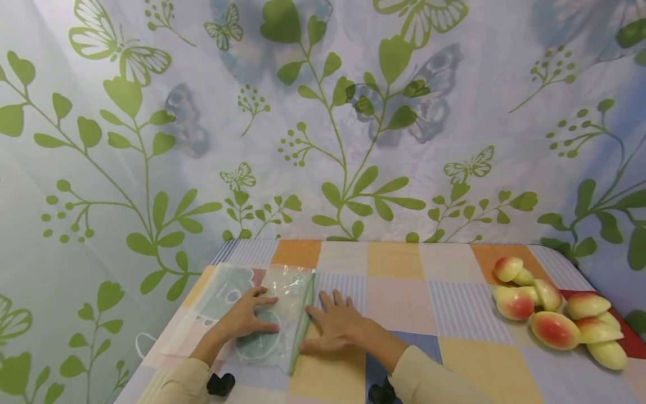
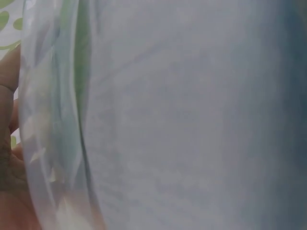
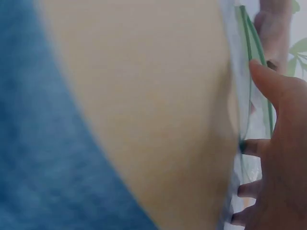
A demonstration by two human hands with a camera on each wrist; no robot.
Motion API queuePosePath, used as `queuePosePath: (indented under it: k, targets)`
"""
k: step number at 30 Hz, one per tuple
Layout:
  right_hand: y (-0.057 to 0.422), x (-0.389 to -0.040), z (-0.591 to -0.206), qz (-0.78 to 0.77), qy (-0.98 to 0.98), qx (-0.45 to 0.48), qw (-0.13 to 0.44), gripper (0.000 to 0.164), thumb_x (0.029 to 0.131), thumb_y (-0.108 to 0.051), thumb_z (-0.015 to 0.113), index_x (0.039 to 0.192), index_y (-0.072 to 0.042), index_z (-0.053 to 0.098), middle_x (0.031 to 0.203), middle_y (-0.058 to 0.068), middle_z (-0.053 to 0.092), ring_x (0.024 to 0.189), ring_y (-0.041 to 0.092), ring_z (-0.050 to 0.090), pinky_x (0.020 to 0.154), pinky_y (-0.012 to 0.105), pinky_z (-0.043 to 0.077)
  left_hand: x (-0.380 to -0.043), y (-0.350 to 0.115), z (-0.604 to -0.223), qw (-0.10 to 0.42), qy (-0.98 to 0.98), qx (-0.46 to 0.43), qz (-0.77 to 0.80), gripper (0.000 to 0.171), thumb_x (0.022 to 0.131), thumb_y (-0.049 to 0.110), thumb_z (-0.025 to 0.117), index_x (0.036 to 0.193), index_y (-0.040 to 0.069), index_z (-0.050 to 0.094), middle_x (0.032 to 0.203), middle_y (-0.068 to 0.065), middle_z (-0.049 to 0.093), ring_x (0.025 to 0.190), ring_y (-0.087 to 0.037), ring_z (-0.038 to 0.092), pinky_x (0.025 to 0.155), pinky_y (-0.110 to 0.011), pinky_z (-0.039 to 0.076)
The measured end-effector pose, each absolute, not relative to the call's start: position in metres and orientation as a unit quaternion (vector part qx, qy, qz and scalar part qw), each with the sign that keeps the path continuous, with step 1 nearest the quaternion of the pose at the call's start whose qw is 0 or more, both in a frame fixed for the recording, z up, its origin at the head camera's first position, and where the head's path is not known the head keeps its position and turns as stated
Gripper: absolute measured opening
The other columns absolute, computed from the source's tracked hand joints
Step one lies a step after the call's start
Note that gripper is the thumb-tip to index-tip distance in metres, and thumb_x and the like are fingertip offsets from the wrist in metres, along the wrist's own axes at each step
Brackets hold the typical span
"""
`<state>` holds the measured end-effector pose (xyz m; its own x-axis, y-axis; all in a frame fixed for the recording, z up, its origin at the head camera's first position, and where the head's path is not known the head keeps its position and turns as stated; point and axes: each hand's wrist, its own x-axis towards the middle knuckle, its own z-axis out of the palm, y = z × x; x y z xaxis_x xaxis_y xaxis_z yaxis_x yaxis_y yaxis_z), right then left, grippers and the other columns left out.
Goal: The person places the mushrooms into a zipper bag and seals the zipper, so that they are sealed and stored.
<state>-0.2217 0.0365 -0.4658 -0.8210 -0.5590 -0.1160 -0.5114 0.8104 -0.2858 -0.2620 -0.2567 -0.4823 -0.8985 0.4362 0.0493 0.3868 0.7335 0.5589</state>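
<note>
A clear plastic zip bag [image 1: 287,283] lies flat at the table's left side, its green zip edge [image 1: 301,328] facing right. Pale green and whitish printed material [image 1: 214,303] shows through or beside the plastic; its kind cannot be told. My left hand [image 1: 243,315] rests on top of the bag, fingers spread. Along the zip edge, my right hand [image 1: 335,324] touches the bag with its thumb and fingers apart. In the right wrist view, the thumb and fingertips of the right hand [image 3: 283,143] meet the green zip strip [image 3: 268,100]. The left wrist view shows little of the left hand.
Several peach-like fruits [image 1: 555,330], yellow with red blush, lie in a group at the right of the table. A patchwork cloth [image 1: 398,308] covers the table. Behind stands a curtain [image 1: 313,168] with leaves and butterflies. A white loop [image 1: 143,343] shows at the left edge.
</note>
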Motion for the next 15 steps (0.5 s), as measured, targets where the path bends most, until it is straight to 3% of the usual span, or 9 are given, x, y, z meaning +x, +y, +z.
queuePosePath:
  k: [8, 15]
  targets:
    - [0.0309, -0.2275, -0.4703, -0.142, 0.949, -0.262, 0.100, 0.094, 0.087, -0.086, 0.044, 0.154, -0.019, 0.049, 0.160, 0.026, 0.030, 0.145, 0.058, 0.023, 0.108, 0.077, 0.024, -0.2622, -0.2566, -0.4813, 0.042, 0.926, 0.226, 0.298, 0.078, 0.073, 0.043, 0.093, 0.136, 0.004, 0.068, 0.152, -0.027, 0.043, 0.139, -0.053, 0.038, 0.108, -0.066, 0.036]
    - [0.0260, -0.2182, -0.4612, -0.122, 0.956, -0.246, 0.105, 0.101, 0.080, -0.085, 0.058, 0.155, -0.019, 0.047, 0.161, 0.023, 0.030, 0.147, 0.054, 0.024, 0.111, 0.072, 0.025, -0.2605, -0.2582, -0.4798, 0.056, 0.926, 0.223, 0.298, 0.078, 0.075, 0.043, 0.093, 0.138, 0.006, 0.067, 0.153, -0.027, 0.041, 0.140, -0.053, 0.036, 0.108, -0.066, 0.035]
